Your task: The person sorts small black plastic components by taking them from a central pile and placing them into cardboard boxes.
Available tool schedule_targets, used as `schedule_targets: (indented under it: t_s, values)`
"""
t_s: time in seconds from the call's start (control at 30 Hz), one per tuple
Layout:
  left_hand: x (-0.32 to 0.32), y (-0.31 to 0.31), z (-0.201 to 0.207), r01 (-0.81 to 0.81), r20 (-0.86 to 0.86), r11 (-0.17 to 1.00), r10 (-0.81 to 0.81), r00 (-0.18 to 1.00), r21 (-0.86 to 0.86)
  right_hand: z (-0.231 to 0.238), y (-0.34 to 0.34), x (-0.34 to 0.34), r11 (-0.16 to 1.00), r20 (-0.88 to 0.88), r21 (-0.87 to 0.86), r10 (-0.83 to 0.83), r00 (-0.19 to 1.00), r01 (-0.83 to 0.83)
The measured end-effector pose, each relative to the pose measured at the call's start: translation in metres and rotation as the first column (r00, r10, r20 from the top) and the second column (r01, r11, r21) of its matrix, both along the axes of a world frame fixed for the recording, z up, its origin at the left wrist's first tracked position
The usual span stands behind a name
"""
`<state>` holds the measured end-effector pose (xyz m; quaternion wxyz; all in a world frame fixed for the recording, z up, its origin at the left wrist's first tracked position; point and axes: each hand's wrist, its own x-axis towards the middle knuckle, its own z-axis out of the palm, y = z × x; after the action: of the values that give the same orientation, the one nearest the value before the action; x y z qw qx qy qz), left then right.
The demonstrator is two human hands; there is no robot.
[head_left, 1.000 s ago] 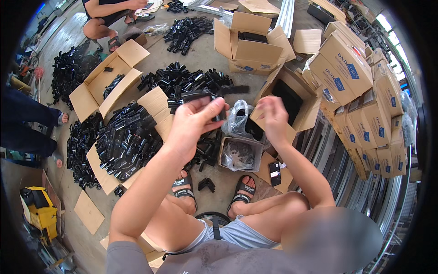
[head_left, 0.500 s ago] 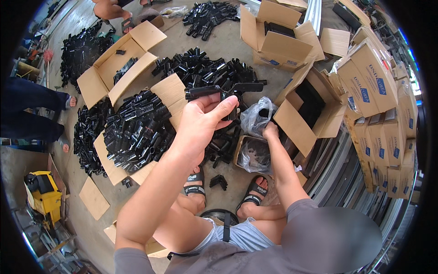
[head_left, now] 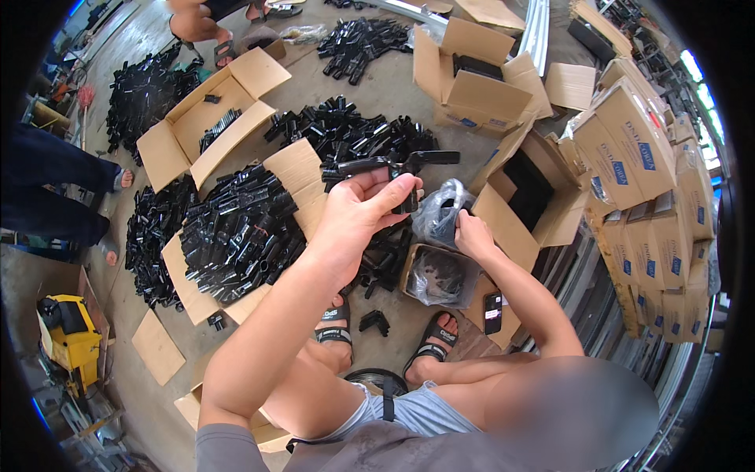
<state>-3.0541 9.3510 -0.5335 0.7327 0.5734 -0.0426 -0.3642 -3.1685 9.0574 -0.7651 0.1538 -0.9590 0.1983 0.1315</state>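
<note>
My left hand is closed around a black jointed metal fitting, raised above the floor, with arms sticking out to the left and right of my fingers. My right hand has its fingers curled at the side of a clear plastic bag, pinching its edge. The bag's contents look dark and cannot be made out. Just below it, an open carton lined with clear plastic holds small dark parts. A few joined black fittings lie on the floor between my feet.
Heaps of black fittings cover the floor ahead and left. Open cartons stand at right and far left. Stacked boxes and long metal bars line the right side. A phone lies on cardboard. Other people's legs are at left and top.
My right elbow has swung outward and my right hand has turned, staying by the plastic bag. The phone has come into view. My left hand still holds the fitting, slightly lower.
</note>
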Motion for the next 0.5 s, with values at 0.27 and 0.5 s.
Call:
schedule_targets:
  t_s: [0.27,0.5]
  values:
    - [-0.019,-0.016,0.004,-0.011,-0.067,0.963,-0.007,0.998,-0.269,0.241,0.081,-0.021,0.574,0.456,0.808,-0.463,0.76,-0.136]
    - [-0.051,-0.031,0.026,0.022,0.004,0.907,-0.022,1.0,-0.42,0.288,0.126,-0.037,0.441,0.567,0.824,-0.67,0.48,-0.357]
